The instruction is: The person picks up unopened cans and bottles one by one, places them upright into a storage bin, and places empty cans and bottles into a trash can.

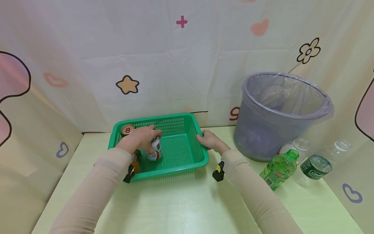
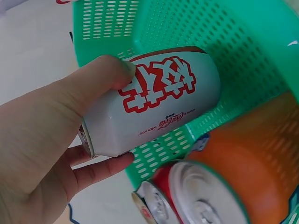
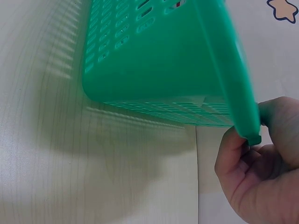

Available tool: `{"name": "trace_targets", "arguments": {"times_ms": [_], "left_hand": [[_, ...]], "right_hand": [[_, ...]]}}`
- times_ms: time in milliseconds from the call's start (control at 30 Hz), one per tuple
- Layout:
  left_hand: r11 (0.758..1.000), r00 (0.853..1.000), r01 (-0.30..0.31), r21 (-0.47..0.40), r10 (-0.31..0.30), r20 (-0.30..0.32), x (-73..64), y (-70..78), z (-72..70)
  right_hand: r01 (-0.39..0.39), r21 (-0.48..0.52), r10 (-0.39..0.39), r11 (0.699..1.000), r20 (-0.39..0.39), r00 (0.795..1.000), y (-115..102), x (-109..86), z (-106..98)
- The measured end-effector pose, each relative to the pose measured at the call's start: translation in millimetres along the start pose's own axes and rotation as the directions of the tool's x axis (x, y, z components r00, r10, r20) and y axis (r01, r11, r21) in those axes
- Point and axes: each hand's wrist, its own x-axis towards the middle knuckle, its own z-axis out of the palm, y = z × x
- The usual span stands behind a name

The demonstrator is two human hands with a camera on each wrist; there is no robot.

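Observation:
My left hand (image 1: 143, 138) grips a white and red soda can (image 2: 163, 95) near its top, inside the left part of the green plastic basket (image 1: 178, 167). Thumb and fingers lie on opposite sides of the can, which is tilted in the left wrist view. Close beside it are an orange can (image 2: 247, 158) and another can (image 2: 201, 196) with a silver top. A reddish-topped can (image 1: 127, 129) stands at the basket's back left corner. With thumb and curled fingers, my right hand (image 3: 266, 163) pinches the basket's right rim.
A purple bin (image 1: 260, 130) lined with a clear bag stands right of the basket. Next to it are a green plastic bottle (image 1: 279, 170), a clear bottle with a dark green label (image 1: 315, 167) and another clear bottle (image 1: 301, 144). A printed curtain (image 1: 163, 65) hangs behind the table (image 1: 169, 208).

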Motion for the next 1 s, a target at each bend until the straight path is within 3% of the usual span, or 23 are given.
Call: {"name": "trace_targets", "arguments": {"times_ms": [300,733,1000], "left_hand": [[0.999,1.000,0.027,-0.021,-0.027,-0.001,7.5,-5.6,14.7],[0.996,0.996,0.084,-0.025,-0.083,0.016,10.3,-7.7,22.4],[0.995,0.997,0.083,-0.055,-0.082,0.005,13.4,-10.3,24.5]], "right_hand": [[-0.007,0.009,0.007,1.000,0.002,1.000,0,1.6,0],[0.011,-0.004,-0.011,1.000,0.002,1.000,0,0.6,2],[0.004,-0.007,-0.004,1.000,-0.007,1.000,1,1.4,1]]}}
